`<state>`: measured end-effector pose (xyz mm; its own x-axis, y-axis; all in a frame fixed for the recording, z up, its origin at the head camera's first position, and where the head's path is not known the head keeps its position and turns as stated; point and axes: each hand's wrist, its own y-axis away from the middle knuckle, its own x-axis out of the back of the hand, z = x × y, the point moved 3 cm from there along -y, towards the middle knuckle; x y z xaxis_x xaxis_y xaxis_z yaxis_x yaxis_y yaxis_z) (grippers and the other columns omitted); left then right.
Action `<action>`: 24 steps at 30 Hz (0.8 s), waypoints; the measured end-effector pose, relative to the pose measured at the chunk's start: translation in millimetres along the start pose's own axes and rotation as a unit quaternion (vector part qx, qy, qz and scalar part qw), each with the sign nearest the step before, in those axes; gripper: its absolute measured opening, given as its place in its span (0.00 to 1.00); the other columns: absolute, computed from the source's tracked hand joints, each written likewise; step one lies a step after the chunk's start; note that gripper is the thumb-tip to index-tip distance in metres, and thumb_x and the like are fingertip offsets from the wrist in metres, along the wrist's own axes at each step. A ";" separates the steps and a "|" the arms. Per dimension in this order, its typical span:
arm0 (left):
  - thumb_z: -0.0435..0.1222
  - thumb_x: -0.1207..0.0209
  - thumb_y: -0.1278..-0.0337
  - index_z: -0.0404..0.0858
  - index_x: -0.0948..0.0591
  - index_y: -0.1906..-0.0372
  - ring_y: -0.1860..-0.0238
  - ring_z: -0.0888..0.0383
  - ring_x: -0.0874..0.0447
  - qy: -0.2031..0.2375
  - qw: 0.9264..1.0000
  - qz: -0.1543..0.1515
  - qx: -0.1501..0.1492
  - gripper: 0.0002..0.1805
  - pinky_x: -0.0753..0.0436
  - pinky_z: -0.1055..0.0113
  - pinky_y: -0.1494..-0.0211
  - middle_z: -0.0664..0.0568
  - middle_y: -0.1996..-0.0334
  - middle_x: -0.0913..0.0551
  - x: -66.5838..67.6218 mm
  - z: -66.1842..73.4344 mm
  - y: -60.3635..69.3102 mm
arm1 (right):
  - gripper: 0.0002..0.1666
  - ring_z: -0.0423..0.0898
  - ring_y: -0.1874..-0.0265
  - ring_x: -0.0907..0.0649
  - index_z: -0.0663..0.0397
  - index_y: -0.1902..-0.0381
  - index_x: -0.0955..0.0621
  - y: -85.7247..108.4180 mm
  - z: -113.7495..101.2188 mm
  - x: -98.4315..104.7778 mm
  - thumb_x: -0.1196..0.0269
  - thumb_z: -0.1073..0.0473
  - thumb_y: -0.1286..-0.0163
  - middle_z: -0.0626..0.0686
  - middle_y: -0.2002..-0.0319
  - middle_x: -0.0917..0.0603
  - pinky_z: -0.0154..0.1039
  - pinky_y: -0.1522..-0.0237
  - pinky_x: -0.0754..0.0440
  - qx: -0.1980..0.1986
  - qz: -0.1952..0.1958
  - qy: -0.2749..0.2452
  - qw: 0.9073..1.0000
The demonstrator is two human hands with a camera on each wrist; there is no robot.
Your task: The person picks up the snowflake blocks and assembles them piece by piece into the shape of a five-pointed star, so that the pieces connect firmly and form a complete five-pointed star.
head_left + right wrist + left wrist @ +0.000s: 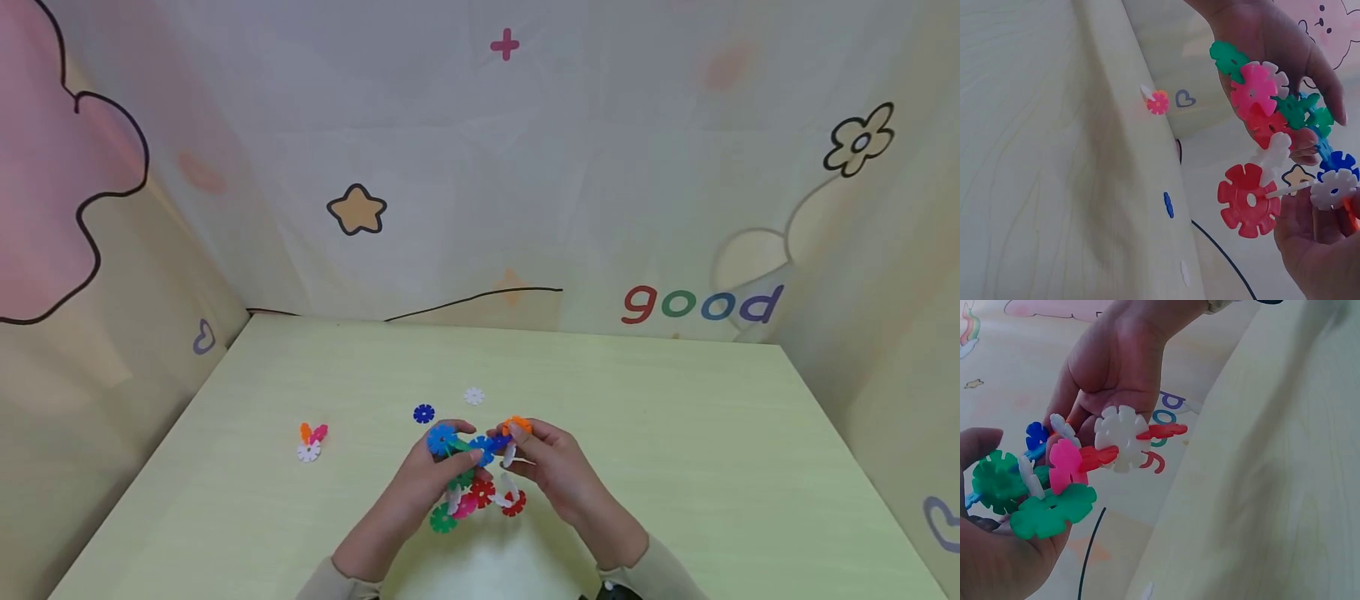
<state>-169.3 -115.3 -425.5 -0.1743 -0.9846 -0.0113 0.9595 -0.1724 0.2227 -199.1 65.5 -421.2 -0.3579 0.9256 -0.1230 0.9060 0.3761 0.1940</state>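
Observation:
Both hands hold one chain of linked notched plastic discs above the table. My left hand [420, 479] grips its left part, around a light blue disc [442, 439] and green ones. In the head view my right hand [558, 467] pinches an orange disc [517, 426] at the chain's right end, beside a dark blue disc [500, 442] and a white one. Below the fingers hang a green disc [443, 518], a pink disc [1254, 92], a red disc [1249, 201] and a white disc [1122, 439]. The right palm faces the left wrist camera.
On the table [705, 467] lie a loose dark blue disc [423, 413] and a loose white disc [474, 396], beyond the hands. A small joined cluster with orange, pink and white discs [309, 452] sits at the left. Printed cloth stands behind and at both sides.

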 end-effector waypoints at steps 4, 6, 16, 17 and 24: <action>0.43 0.44 0.26 0.32 0.35 0.31 0.58 0.60 0.11 0.025 0.999 -0.033 -0.001 0.29 0.13 0.63 0.42 0.46 0.55 0.11 2.9 -0.2 0.4 | 0.22 0.37 0.59 0.13 0.65 0.43 0.19 1.0 -0.9 1.4 0.44 0.52 0.20 0.38 0.59 0.10 0.38 0.46 0.12 -0.002 -0.011 -0.010 1.000; 0.45 0.47 0.23 0.31 0.36 0.30 0.57 0.61 0.12 0.036 0.998 -0.049 -0.003 0.29 0.14 0.65 0.41 0.51 0.55 0.12 4.1 0.1 0.6 | 0.22 0.37 0.59 0.13 0.66 0.42 0.19 1.1 -1.5 1.7 0.44 0.52 0.19 0.39 0.58 0.10 0.38 0.46 0.12 -0.001 -0.011 -0.008 1.000; 0.50 0.55 0.20 0.33 0.34 0.27 0.52 0.61 0.13 0.057 0.995 -0.080 0.004 0.31 0.16 0.61 0.38 0.57 0.52 0.14 8.9 2.0 1.1 | 0.25 0.40 0.56 0.13 0.71 0.42 0.21 -2.4 -6.9 2.8 0.44 0.52 0.20 0.52 0.51 0.09 0.44 0.40 0.14 0.013 0.002 0.051 0.999; 0.50 0.55 0.20 0.33 0.34 0.27 0.52 0.61 0.13 0.055 0.995 -0.082 0.008 0.31 0.16 0.60 0.39 0.58 0.54 0.13 9.6 2.2 1.2 | 0.25 0.40 0.56 0.13 0.71 0.42 0.20 -2.8 -7.8 3.0 0.44 0.52 0.20 0.54 0.49 0.09 0.44 0.40 0.14 0.016 0.003 0.060 0.998; 0.50 0.56 0.21 0.31 0.31 0.27 0.50 0.57 0.11 0.037 0.991 -0.129 0.018 0.32 0.16 0.46 0.36 0.50 0.48 0.11 14.1 6.0 1.7 | 0.23 0.41 0.58 0.16 0.70 0.46 0.18 -6.0 -12.9 5.3 0.42 0.53 0.21 0.52 0.54 0.09 0.36 0.47 0.16 0.024 0.005 0.111 0.993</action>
<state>-171.5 -129.3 -419.5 -0.3950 -0.9075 -0.1430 0.8763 -0.4189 0.2378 -209.4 68.7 -410.5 -0.3848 0.9178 0.0981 0.9177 0.3690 0.1472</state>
